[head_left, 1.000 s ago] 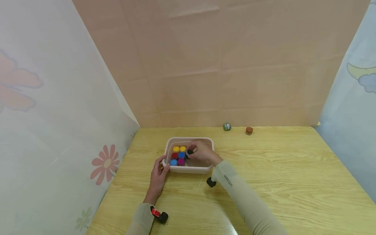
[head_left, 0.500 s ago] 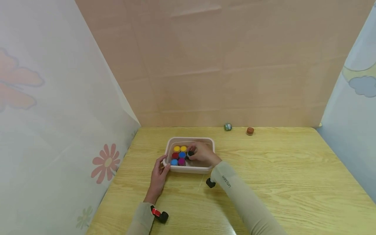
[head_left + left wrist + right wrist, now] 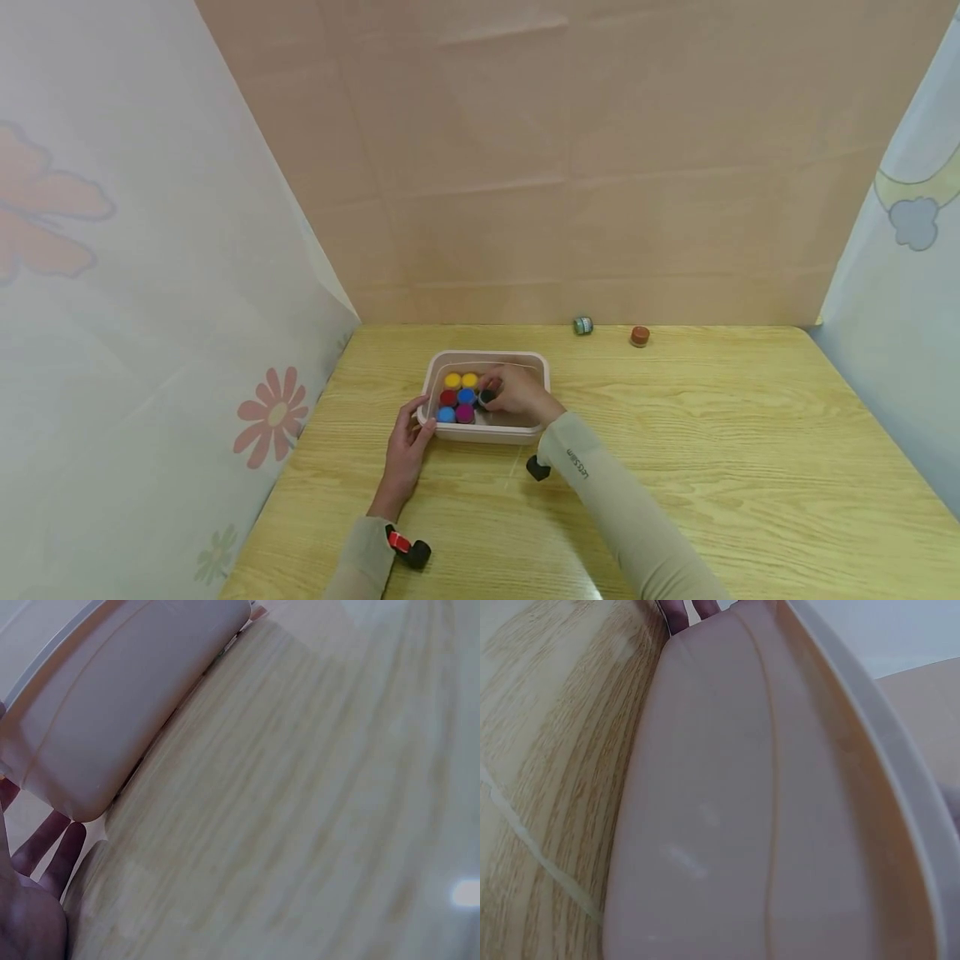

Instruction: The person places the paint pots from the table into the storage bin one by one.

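Note:
A pale pink plastic container (image 3: 491, 431) stands on the table. My left hand (image 3: 405, 446) grips its near left corner, thumb at the front rim and fingers along the side; the left wrist view shows those fingers (image 3: 46, 851) against the wall. My right hand (image 3: 517, 390) reaches inside and pinches a small black-lidded jar (image 3: 487, 397). Left of that jar, small jars sit close together: two yellow-lidded ones (image 3: 452, 380) behind, then red (image 3: 447, 398) and blue (image 3: 467, 396), with light blue (image 3: 446, 414) and magenta (image 3: 465, 413) in front. From the right wrist, the container's wall hides the jars.
At the table's back edge a small green jar (image 3: 582, 326) lies on its side, with a brown-orange-lidded jar (image 3: 640, 335) to its right. A brown paper backdrop (image 3: 480, 167) rises behind the wood-grain table (image 3: 712, 433). Patterned sheets flank both sides.
My right hand has lowered the black-lidded jar slightly, beside the blue-lidded one. The left hand keeps its hold on the container's corner, and the other jars stay in place.

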A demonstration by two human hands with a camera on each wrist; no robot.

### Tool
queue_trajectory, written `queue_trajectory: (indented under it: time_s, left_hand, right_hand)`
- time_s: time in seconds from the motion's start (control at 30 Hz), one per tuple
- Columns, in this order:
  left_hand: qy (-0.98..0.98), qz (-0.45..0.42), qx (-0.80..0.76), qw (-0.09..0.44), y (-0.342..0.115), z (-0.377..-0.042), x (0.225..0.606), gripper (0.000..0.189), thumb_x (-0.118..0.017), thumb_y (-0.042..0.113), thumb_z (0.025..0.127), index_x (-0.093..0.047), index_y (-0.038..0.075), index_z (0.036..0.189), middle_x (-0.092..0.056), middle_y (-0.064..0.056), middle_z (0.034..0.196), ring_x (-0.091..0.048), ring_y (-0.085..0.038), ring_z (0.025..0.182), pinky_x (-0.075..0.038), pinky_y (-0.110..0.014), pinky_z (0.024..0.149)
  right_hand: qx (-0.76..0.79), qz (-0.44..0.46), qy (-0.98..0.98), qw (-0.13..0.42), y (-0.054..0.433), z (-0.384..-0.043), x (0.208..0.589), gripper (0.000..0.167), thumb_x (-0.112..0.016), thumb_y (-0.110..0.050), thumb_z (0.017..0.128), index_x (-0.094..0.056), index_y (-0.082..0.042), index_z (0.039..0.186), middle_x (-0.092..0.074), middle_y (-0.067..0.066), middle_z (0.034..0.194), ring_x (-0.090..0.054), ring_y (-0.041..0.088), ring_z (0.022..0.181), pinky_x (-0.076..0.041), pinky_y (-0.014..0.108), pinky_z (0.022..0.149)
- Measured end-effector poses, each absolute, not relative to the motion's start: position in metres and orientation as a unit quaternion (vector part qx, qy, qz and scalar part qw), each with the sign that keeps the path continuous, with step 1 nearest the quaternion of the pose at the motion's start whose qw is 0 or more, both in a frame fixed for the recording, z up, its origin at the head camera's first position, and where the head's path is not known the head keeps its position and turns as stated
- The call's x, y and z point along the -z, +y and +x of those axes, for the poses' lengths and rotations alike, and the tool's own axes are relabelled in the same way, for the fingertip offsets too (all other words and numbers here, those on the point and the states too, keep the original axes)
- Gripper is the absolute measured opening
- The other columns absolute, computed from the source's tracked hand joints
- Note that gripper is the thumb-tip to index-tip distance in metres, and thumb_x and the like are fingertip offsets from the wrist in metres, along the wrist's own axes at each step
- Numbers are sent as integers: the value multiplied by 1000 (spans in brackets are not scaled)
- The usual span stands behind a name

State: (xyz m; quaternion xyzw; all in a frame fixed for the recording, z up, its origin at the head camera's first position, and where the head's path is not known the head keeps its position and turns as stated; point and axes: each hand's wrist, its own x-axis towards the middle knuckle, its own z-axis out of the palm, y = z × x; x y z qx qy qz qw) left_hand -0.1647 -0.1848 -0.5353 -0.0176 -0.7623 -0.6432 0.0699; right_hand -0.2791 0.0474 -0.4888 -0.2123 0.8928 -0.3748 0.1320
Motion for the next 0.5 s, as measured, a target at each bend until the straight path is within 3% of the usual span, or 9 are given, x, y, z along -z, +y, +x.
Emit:
queue_trajectory:
  time_s: [0.17,0.5]
  left_hand:
    - [-765,-19,640,68,-184,-165,536,46,-58,19,107,-47,13,152,-41,-14,160,-53,-31,132,-47,-18,96]
    - [-766,-21,637,85,-192,-175,560,43,-60,29,107,-51,27,148,-44,-4,158,-55,-26,128,-48,-19,96]
  right_hand:
    - [383,-211,889,135,48,-279,490,33,-85,-3,83,-76,-9,114,-71,7,104,-63,18,93,-54,35,87]
    - [384,-217,889,126,48,-275,486,28,-83,-6,85,-75,-7,112,-73,8,102,-65,18,93,-55,36,88]
